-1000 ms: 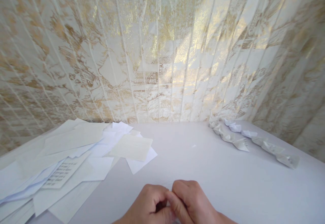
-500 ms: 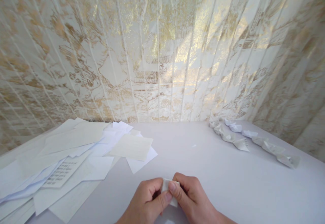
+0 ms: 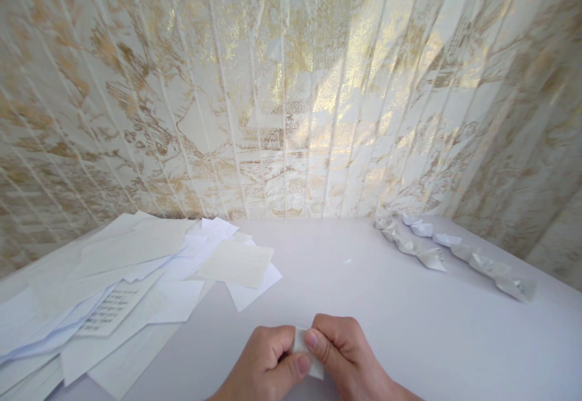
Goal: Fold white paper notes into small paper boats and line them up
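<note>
While left hand (image 3: 267, 361) and right hand (image 3: 348, 355) pinch paper (image 3: 301, 341), more shows than second ago.

White table (image 3: 431, 322), left: flat white papers (image 3: 131, 243)
Right: crumpled white papers (image 3: 409, 244)
Behind: gold-patterned curtain (image 3: 282, 85)
Front centre: folded white paper (image 3: 300, 341)

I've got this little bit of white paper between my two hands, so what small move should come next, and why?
Probably press the right hand's thumb down along the small, white, apparently folded piece of paper: that thumb already rests on it, the left hand holds its other side, and its lower end juts out beneath.
</note>
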The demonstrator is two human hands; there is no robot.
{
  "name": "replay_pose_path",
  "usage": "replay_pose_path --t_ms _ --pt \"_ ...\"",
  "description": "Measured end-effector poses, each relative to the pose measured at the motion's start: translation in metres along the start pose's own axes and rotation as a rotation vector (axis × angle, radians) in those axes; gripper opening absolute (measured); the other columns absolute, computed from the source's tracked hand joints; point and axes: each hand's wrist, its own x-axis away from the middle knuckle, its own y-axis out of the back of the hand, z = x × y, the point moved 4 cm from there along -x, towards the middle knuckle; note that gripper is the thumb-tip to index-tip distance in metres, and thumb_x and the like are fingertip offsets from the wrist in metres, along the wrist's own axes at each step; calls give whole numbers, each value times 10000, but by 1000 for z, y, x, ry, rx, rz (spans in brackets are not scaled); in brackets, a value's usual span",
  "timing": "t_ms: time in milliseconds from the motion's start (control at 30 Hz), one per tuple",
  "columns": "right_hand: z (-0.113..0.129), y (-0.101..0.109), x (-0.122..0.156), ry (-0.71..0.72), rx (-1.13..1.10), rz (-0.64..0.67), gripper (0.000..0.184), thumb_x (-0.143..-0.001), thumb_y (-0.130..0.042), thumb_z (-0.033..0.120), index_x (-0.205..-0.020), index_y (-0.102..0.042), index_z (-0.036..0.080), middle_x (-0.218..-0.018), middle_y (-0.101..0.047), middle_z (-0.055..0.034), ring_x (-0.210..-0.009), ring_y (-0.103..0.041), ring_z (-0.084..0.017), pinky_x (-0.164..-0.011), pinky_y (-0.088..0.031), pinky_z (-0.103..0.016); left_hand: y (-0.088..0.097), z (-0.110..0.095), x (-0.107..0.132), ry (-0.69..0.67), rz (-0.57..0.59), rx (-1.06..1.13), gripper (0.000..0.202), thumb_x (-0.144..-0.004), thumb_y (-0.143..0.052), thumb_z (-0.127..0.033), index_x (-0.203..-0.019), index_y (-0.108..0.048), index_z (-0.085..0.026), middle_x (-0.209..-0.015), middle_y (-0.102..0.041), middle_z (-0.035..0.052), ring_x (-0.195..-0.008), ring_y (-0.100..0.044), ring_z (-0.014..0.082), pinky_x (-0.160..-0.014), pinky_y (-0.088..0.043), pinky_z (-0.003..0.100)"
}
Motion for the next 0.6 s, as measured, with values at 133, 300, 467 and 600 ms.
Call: replay_pose_path --t_ms 133,300,467,600 --pt "-3 -1 -1 -14 -7 -9 516 -795 -333 641 -520 -268 208 -520 -223 66 -487 -215 -89 -420 -199 -219 -1 6 -1 28 9 49 499 -709 -447 -654 -613 -473 -165 -466 -357 -56 -423 -297 85 -408 -194 227" --pt "-9 -1 -1 -85 -91 -43 485 -796 -357 625 -559 -327 203 -524 -283 60 -485 -249 -89 -416 -212 -210 3 -1 0 49 -73 92 435 -718 -492 -591 -618 -484 -167 -457 -333 -69 -407 -271 76 -403 -175 226" --pt "-6 3 -2 -60 0 -74 470 -813 -342 587 -542 -314 205 -518 -301 54 -486 -271 -95 -427 -235 -208 2 -6 1 45 -89 77 469 -691 -487 -627 -574 -438 -176 -473 -340 -61 -420 -304 81 -409 -188 232" --pt "-1 1 -1 64 190 -23 401 -848 -329 456 -538 -301 204 -507 -312 49 -473 -300 -98 -440 -246 -213 1 -5 1 56 -63 8 475 -662 -493 -647 -581 -413 -186 -457 -361 -58 -439 -349 93 -417 -205 226"
